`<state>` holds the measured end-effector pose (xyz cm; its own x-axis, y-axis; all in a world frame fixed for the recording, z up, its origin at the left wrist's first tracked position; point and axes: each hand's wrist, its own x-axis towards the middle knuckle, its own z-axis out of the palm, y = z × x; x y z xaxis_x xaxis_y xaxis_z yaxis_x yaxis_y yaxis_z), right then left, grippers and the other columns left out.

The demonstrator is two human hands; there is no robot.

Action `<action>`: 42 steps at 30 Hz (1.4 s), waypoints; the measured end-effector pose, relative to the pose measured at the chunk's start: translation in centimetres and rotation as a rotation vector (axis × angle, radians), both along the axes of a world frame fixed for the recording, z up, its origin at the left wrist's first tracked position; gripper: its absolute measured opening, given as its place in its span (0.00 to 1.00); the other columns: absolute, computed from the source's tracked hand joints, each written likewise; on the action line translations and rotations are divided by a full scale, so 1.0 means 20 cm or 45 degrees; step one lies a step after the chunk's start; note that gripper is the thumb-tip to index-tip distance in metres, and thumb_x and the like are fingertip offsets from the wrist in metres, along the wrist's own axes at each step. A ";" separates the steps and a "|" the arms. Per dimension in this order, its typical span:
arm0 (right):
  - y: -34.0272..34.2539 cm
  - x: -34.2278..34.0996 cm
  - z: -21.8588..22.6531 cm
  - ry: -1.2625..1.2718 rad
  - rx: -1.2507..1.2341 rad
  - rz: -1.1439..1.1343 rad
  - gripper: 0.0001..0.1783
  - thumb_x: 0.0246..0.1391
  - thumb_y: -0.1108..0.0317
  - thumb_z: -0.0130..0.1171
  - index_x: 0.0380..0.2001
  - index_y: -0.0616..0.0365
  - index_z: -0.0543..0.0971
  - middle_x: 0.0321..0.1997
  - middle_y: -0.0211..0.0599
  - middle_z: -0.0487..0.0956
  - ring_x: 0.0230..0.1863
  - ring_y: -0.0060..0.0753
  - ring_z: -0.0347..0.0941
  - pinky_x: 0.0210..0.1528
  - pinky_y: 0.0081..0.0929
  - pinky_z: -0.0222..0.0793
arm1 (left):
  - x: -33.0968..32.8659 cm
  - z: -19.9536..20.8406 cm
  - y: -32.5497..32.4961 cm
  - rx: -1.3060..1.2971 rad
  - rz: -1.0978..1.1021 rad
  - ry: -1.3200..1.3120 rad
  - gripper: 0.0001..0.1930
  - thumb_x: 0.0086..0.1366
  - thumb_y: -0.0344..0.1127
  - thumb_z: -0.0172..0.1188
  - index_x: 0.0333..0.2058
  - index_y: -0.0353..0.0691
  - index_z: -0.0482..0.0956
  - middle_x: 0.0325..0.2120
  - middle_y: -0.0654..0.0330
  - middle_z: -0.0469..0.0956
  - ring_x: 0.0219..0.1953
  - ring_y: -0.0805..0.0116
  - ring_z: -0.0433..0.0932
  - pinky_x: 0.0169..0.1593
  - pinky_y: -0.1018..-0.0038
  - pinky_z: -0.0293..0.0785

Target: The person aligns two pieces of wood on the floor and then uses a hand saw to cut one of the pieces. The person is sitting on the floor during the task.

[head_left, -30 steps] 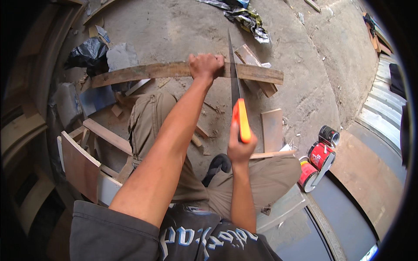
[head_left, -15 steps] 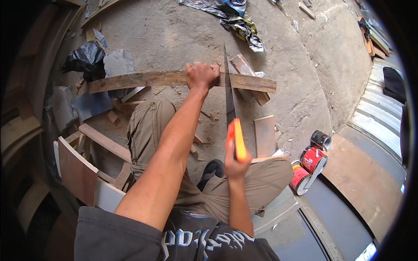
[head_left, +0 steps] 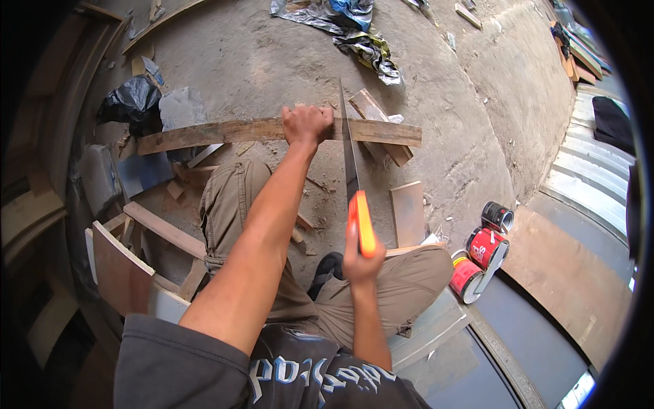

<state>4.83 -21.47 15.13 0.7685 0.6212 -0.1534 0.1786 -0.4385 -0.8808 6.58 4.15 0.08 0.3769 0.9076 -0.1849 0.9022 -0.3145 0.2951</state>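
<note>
A long wooden plank (head_left: pixel 225 131) lies crosswise ahead of me. My left hand (head_left: pixel 308 125) is closed over it, pressing down just left of the saw blade. My right hand (head_left: pixel 362 260) grips the orange handle of a handsaw (head_left: pixel 349 160), whose blade crosses the plank and points away from me. Whether the teeth have cut into the wood cannot be made out. Under the plank's right end, a short wood block (head_left: pixel 381 126) lies at a slant. A grey concrete block (head_left: pixel 182 108) is by its left end.
Red and black paint cans (head_left: pixel 485 247) stand at my right, near a brown board (head_left: pixel 565 273). Crumpled foil sheeting (head_left: pixel 368 51) lies at the far side. A wooden frame (head_left: pixel 167 232) is by my left knee, with a black plastic bag (head_left: pixel 129 102) beyond it. A short board (head_left: pixel 407 215) lies ahead of my right knee.
The handsaw and my right hand have shifted slightly toward me and to the left. My left hand keeps its hold on the plank; the whole view has moved a little.
</note>
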 end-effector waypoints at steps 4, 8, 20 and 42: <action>0.32 0.13 -0.11 -0.086 -0.031 0.029 0.12 0.59 0.69 0.59 0.23 0.63 0.75 0.13 0.43 0.70 0.14 0.33 0.67 0.20 0.32 0.62 | 0.04 -0.03 -0.02 0.066 -0.017 0.025 0.27 0.60 0.49 0.43 0.23 0.35 0.86 0.23 0.46 0.82 0.24 0.54 0.81 0.44 0.62 0.65; -0.02 -0.08 -0.02 -0.117 0.010 0.073 0.09 0.57 0.71 0.59 0.24 0.63 0.77 0.15 0.45 0.72 0.15 0.41 0.74 0.20 0.34 0.65 | 0.00 -0.04 0.00 0.069 0.000 0.051 0.26 0.60 0.49 0.43 0.22 0.36 0.86 0.23 0.46 0.82 0.23 0.54 0.81 0.44 0.63 0.65; 0.33 0.14 -0.17 -0.032 0.015 -0.026 0.11 0.59 0.69 0.58 0.26 0.64 0.77 0.15 0.43 0.72 0.16 0.31 0.67 0.22 0.31 0.65 | 0.04 -0.05 -0.03 0.105 -0.055 0.054 0.25 0.61 0.49 0.44 0.22 0.41 0.87 0.23 0.49 0.83 0.26 0.59 0.82 0.45 0.62 0.63; -0.22 -0.18 0.15 -0.045 -0.054 0.028 0.08 0.57 0.72 0.59 0.32 0.68 0.80 0.19 0.43 0.77 0.22 0.30 0.78 0.26 0.30 0.70 | 0.02 -0.02 -0.02 0.085 -0.022 0.027 0.26 0.61 0.49 0.44 0.23 0.38 0.87 0.23 0.48 0.83 0.22 0.56 0.81 0.44 0.63 0.65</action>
